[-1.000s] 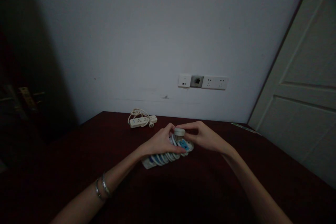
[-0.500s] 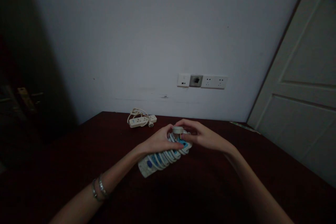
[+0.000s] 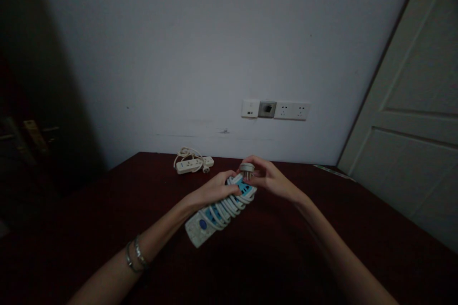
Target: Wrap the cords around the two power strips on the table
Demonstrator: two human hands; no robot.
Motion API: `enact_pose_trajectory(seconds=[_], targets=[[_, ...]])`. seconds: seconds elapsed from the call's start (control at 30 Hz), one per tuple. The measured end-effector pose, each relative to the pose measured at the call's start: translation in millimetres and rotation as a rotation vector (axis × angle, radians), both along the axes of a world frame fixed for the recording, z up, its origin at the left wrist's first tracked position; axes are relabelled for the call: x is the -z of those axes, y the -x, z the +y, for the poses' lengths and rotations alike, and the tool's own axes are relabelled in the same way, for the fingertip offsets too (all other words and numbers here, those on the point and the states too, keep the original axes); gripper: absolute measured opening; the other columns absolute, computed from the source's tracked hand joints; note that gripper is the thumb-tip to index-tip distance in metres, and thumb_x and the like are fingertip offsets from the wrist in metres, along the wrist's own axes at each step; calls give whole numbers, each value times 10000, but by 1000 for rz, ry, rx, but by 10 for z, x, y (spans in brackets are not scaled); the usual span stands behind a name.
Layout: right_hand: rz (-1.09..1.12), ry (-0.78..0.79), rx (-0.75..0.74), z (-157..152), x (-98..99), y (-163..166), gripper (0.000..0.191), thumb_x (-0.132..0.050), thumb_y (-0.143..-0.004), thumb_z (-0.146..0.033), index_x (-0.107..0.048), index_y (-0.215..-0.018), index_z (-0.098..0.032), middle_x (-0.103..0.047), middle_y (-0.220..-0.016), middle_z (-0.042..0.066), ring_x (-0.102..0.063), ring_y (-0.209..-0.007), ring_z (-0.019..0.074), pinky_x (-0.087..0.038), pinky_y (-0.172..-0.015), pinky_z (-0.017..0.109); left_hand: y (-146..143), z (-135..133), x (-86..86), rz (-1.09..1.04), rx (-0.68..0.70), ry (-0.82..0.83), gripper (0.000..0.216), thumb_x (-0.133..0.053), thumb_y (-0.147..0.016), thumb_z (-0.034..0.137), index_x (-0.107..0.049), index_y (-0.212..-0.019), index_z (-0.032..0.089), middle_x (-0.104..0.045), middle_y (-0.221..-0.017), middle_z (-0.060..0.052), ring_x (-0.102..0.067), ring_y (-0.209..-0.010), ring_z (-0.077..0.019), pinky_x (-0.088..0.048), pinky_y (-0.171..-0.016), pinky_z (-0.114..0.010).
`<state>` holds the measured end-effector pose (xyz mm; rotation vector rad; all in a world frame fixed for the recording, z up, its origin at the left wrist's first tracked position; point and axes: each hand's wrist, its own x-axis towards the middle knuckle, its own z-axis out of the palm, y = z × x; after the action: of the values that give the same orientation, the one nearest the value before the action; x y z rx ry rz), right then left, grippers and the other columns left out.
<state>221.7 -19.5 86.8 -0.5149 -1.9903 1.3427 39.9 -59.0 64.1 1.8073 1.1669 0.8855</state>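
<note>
A white and blue power strip (image 3: 200, 231) is tilted above the table, its white cord (image 3: 229, 207) wound round it in several turns. My left hand (image 3: 218, 189) is closed on the strip's upper part, thumb across the top face. Between the fingers of my right hand (image 3: 270, 178) is the cord's round white plug (image 3: 246, 167), its metal prongs pointing down. The plug is just above the strip's far end, by the blue sockets (image 3: 245, 188). Whether the prongs touch the strip I cannot tell.
A second white power strip (image 3: 186, 167) with a bundled cord lies on the dark red table (image 3: 143, 176) near the wall. Wall sockets (image 3: 291, 111) are mounted above the table. A pale door (image 3: 411, 128) stands on the right, and a flat strip (image 3: 334, 172) lies at the back right.
My right hand has lifted the plug slightly up and to the right. The power strip has turned a little, its near end lower, and more of the blue sockets shows.
</note>
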Motion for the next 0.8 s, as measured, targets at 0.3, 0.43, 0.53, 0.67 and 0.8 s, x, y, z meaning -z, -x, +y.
enact_pose_trajectory(seconds=[0.3, 0.43, 0.53, 0.67, 0.8], targets=[[-102, -222, -41, -37, -62, -66, 281, -615, -763, -272, -514, -1008, -178, -566, -953, 32, -527, -870, 152, -449, -774, 294, 13, -55, -74, -123, 4, 143, 383, -598, -610, 239, -542, -973, 130, -579, -910, -45, -535, -834, -172, -410, -761, -301], [-165, -249, -89, -80, -85, -127, 350, -613, -774, -276, -490, -1089, -187, -553, -1034, 42, -522, -922, 160, -446, -808, 305, -18, -85, -85, -241, 32, 267, 433, -627, -574, 206, -555, -993, 125, -600, -871, -39, -553, -765, -158, -417, -709, -287], [-215, -172, -126, -111, -99, -141, 396, -614, -776, -299, -468, -1126, -185, -542, -1065, 49, -522, -924, 161, -449, -794, 301, -34, -121, -122, -300, 27, 371, 410, -634, -553, 180, -578, -957, 128, -611, -804, -21, -562, -705, -141, -417, -682, -271], [-212, -109, -87, -100, -65, -79, 314, -539, -831, -365, -499, -1073, -168, -561, -990, 47, -527, -866, 146, -446, -749, 281, -24, -129, -142, -303, 53, 417, 348, -633, -560, 169, -601, -906, 140, -622, -815, -16, -568, -698, -140, -425, -679, -267], [-106, -25, -71, 16, 64, 9, 288, -528, -835, -420, -528, -943, -153, -575, -891, 36, -534, -787, 129, -450, -698, 265, -3, -122, -112, -299, 147, 405, 335, -639, -569, 163, -576, -897, 144, -592, -824, -11, -547, -719, -137, -416, -687, -262]])
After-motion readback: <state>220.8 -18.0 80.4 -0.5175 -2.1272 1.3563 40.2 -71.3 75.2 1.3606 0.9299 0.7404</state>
